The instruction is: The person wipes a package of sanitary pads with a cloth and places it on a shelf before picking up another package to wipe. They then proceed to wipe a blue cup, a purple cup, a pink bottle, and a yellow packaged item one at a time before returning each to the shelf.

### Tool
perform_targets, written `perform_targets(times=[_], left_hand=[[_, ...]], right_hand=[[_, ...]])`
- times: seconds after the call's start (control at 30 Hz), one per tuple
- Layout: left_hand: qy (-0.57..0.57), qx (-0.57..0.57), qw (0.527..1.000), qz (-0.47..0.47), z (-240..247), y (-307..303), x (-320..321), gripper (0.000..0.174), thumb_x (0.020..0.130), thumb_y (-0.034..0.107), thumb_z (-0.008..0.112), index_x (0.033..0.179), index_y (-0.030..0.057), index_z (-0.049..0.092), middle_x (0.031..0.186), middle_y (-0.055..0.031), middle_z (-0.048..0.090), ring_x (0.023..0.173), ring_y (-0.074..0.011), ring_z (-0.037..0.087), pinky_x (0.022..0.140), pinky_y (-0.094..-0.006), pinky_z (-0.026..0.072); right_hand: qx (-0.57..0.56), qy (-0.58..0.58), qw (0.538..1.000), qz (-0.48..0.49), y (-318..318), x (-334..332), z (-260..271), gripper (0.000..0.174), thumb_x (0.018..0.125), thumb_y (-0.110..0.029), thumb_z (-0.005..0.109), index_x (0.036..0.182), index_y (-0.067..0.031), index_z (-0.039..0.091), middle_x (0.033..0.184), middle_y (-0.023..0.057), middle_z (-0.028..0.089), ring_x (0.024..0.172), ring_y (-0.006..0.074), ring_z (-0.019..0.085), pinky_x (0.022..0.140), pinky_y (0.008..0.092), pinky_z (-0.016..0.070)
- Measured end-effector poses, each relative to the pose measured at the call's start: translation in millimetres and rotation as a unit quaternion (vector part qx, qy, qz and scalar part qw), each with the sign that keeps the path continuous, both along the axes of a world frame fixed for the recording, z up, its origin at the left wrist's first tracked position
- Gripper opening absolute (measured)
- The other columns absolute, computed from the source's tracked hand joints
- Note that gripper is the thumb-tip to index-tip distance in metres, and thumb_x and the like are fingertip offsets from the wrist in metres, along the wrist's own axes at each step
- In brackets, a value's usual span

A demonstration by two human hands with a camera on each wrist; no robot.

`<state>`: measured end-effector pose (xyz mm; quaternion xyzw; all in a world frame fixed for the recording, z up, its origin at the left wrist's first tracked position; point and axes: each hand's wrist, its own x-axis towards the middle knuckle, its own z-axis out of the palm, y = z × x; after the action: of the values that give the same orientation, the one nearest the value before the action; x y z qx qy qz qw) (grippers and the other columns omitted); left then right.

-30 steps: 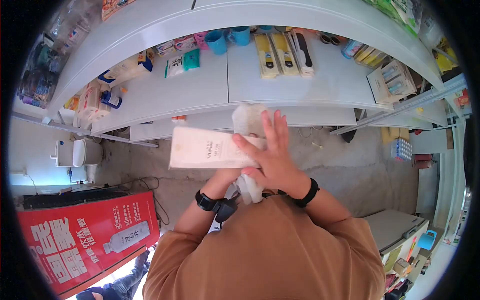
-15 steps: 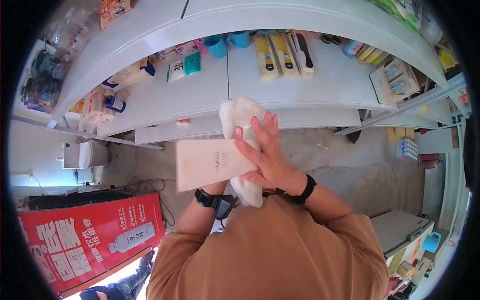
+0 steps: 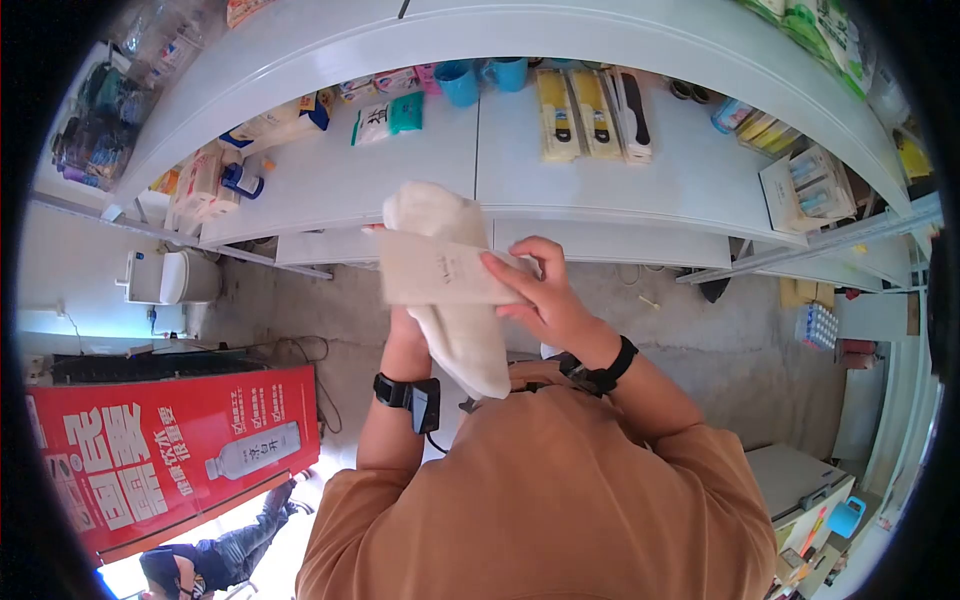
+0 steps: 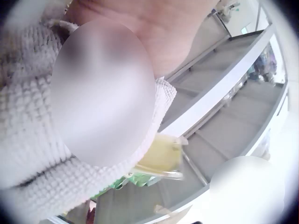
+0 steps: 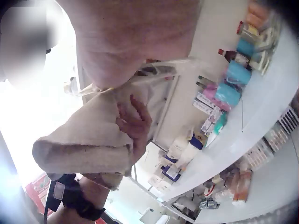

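A white folded towel (image 3: 455,340) is held in front of the chest, a cream printed paper band (image 3: 425,270) lying across its middle. Its ends stick out above and below the band. My left hand (image 5: 135,123) grips the towel from beneath; in the head view the towel and band hide most of that hand. My right hand (image 3: 550,295) pinches the right end of the band between thumb and fingers. Close up in the left wrist view, the towel (image 4: 32,140) shows a ribbed weave.
Ahead is a white shelf (image 3: 600,190) with blue cups (image 3: 457,82), yellow-backed packs (image 3: 556,110), a teal-and-white packet (image 3: 385,120) and a boxed set (image 3: 810,190). A red printed box (image 3: 180,460) stands at left, a person (image 3: 215,560) behind it. A grey-lidded chest (image 3: 795,485) is at right.
The towel and band have shifted left and slightly up, and more of the towel's lower end shows. My right hand's fingers, spread before, are now bent at the band's end.
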<state>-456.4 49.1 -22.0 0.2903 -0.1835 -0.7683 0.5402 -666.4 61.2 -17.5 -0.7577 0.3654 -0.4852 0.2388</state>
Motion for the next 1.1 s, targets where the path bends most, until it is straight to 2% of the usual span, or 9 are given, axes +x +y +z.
perform_targets(times=[0.13,0.2,0.3,0.6,0.7,0.77,0.8,0.93,1.1], left_hand=[[-0.111,0.061,0.992,0.016,23.1,1.8,8.0,0.065,0.096,0.051,0.051,0.135,-0.0003,0.045,0.121,-0.0146,0.060,0.106,-0.0262,0.062,0.087,-0.0361,0.0531],[-0.132,0.074,0.987,0.049,6.3,8.0,15.6,0.066,0.095,0.051,0.052,0.134,-0.0007,0.045,0.121,-0.0147,0.061,0.106,-0.0256,0.062,0.087,-0.0359,0.0529],[-0.167,0.103,0.976,0.092,-3.3,26.8,23.7,0.067,0.094,0.052,0.054,0.135,-0.0014,0.045,0.122,-0.0155,0.060,0.106,-0.0248,0.062,0.088,-0.0356,0.0526],[-0.164,0.146,0.955,0.202,-13.6,73.1,45.0,0.063,0.095,0.049,0.054,0.131,-0.0021,0.047,0.118,-0.0156,0.062,0.100,-0.0244,0.064,0.083,-0.0365,0.0541],[-0.198,0.153,0.942,0.224,-1.6,82.3,39.7,0.063,0.095,0.049,0.054,0.130,-0.0021,0.048,0.116,-0.0152,0.063,0.099,-0.0246,0.065,0.083,-0.0366,0.0542],[-0.219,0.167,0.933,0.231,-3.5,88.4,39.2,0.063,0.095,0.050,0.054,0.131,-0.0020,0.048,0.115,-0.0151,0.063,0.099,-0.0246,0.065,0.083,-0.0366,0.0545],[-0.213,0.162,0.935,0.232,-8.8,92.3,41.8,0.063,0.095,0.050,0.053,0.130,-0.0020,0.048,0.115,-0.0151,0.063,0.099,-0.0244,0.065,0.082,-0.0363,0.0546],[-0.204,0.169,0.937,0.228,-17.3,95.3,42.5,0.063,0.095,0.050,0.053,0.130,-0.0018,0.048,0.114,-0.0151,0.063,0.097,-0.0236,0.065,0.080,-0.0350,0.0551],[-0.209,0.171,0.939,0.212,-10.1,76.1,31.6,0.061,0.095,0.049,0.054,0.130,-0.0009,0.049,0.113,-0.0137,0.063,0.096,-0.0226,0.065,0.080,-0.0346,0.0548]], right_hand=[[0.163,-0.081,0.983,-0.004,-16.6,-16.8,-30.4,0.026,0.093,-0.025,0.063,0.110,-0.0058,0.065,0.107,0.0131,0.059,0.089,0.0245,0.057,0.079,0.0345,0.0473],[0.272,-0.110,0.941,-0.168,-39.6,-21.0,-44.7,0.023,0.097,-0.023,0.056,0.099,-0.0008,0.063,0.086,0.0123,0.062,0.072,0.0209,0.059,0.069,0.0332,0.0482],[0.260,-0.109,0.942,-0.183,-92.7,-37.9,-99.6,0.023,0.098,-0.021,0.053,0.103,0.0000,0.062,0.080,0.0127,0.063,0.074,0.0193,0.060,0.070,0.0318,0.0478],[0.287,0.007,0.945,-0.158,-244.8,-17.9,-118.5,0.029,0.091,-0.018,0.061,0.114,0.0003,0.058,0.084,0.0137,0.067,0.077,0.0273,0.065,0.073,0.0357,0.0513],[0.266,-0.010,0.956,-0.121,-267.9,-22.6,-129.7,0.034,0.088,-0.020,0.064,0.116,-0.0018,0.059,0.094,0.0166,0.067,0.090,0.0327,0.064,0.083,0.0385,0.0503],[-0.010,0.130,0.945,-0.301,-274.8,-30.5,-134.3,0.042,0.083,-0.022,0.067,0.120,-0.0031,0.058,0.109,0.0190,0.064,0.107,0.0342,0.057,0.098,0.0429,0.0420],[0.020,0.137,0.956,-0.257,-269.6,-42.9,-117.9,0.049,0.081,-0.025,0.068,0.124,-0.0032,0.058,0.126,0.0199,0.055,0.123,0.0361,0.046,0.106,0.0462,0.0313],[0.029,0.297,0.876,-0.379,-272.4,-76.9,-112.6,0.066,0.078,-0.034,0.071,0.133,-0.0051,0.050,0.137,0.0249,0.044,0.131,0.0400,0.035,0.108,0.0466,0.0303],[0.158,0.304,0.870,-0.355,-279.7,-89.1,-131.4,0.071,0.078,-0.034,0.068,0.138,-0.0047,0.045,0.141,0.0279,0.040,0.134,0.0411,0.034,0.110,0.0476,0.0300]])
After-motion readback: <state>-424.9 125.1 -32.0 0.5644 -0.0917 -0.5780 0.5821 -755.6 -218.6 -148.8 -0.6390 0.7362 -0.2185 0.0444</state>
